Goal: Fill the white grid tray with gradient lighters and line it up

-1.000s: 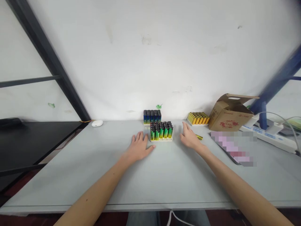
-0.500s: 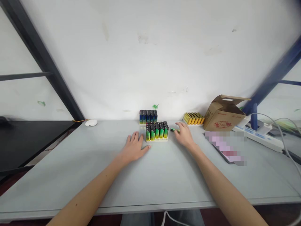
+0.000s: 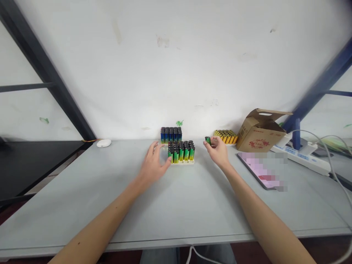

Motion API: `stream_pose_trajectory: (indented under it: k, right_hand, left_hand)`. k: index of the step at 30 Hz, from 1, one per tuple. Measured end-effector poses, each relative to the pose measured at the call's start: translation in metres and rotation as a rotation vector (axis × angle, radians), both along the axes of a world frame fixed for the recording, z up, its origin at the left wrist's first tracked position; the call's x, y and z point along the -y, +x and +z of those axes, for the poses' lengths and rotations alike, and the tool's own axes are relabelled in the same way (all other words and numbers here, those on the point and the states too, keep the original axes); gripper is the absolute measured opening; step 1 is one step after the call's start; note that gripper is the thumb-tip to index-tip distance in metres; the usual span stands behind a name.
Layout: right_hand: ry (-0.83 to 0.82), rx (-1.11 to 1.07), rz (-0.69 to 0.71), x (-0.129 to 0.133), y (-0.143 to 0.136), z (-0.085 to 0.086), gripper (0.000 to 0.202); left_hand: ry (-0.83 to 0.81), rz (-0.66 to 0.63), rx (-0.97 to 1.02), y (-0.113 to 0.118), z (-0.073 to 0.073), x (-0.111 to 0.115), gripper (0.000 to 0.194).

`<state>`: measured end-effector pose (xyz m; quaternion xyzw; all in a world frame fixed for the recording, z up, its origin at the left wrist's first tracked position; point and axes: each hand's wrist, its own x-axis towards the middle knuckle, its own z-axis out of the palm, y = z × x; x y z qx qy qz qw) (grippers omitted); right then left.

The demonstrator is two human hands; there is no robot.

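Note:
Between thumb and fingers, my right hand (image 3: 219, 153) pinches a green battery (image 3: 207, 140) with a black end, held roughly upright above the table. To its left stands a block of green-and-yellow batteries (image 3: 181, 153) with black tops, set upright in rows in a low white holder (image 3: 187, 162). My left hand (image 3: 152, 164) is at the left side of this block, fingers apart and curved. Its thumb is by the front-left battery; whether it touches cannot be made out. Behind, near the wall, stands a block of blue batteries (image 3: 171, 136).
Yellow batteries (image 3: 227, 138) in a holder stand at the back right, beside an open cardboard box (image 3: 256, 135). A phone-like flat object (image 3: 254, 168), partly pixelated, lies right of my forearm. Farther right is a white power strip (image 3: 305, 160) with cables. A small white case (image 3: 103, 143) sits back left.
My right hand has taken up the green battery that lay on the table and raised it upright. My left hand has lifted from lying flat, its fingers now curved beside the block.

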<state>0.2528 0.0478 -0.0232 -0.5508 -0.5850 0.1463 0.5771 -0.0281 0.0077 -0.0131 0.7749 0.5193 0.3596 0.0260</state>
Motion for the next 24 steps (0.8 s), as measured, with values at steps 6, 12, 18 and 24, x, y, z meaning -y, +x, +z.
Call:
stream_pose_trajectory:
  k: [6, 12, 18, 24]
  right_hand:
    - [0.201, -0.046, 0.208, 0.028, -0.026, 0.025, 0.022]
    - [0.223, 0.147, 0.363, 0.053, -0.058, 0.028, 0.020]
    - [0.200, 0.236, 0.476, 0.059, -0.077, 0.016, 0.023]
    - [0.282, 0.121, 0.227, 0.051, -0.071, 0.015, 0.020]
  left_hand:
    - [0.124, -0.261, 0.163, 0.014, 0.004, 0.015, 0.016]
    - [-0.134, -0.307, 0.240, 0.033, -0.010, 0.019, 0.034]
    - [-0.428, -0.458, 0.385, 0.034, -0.009, 0.015, 0.024]
    - [-0.768, -0.527, 0.779, 0.031, -0.006, 0.009, 0.034]
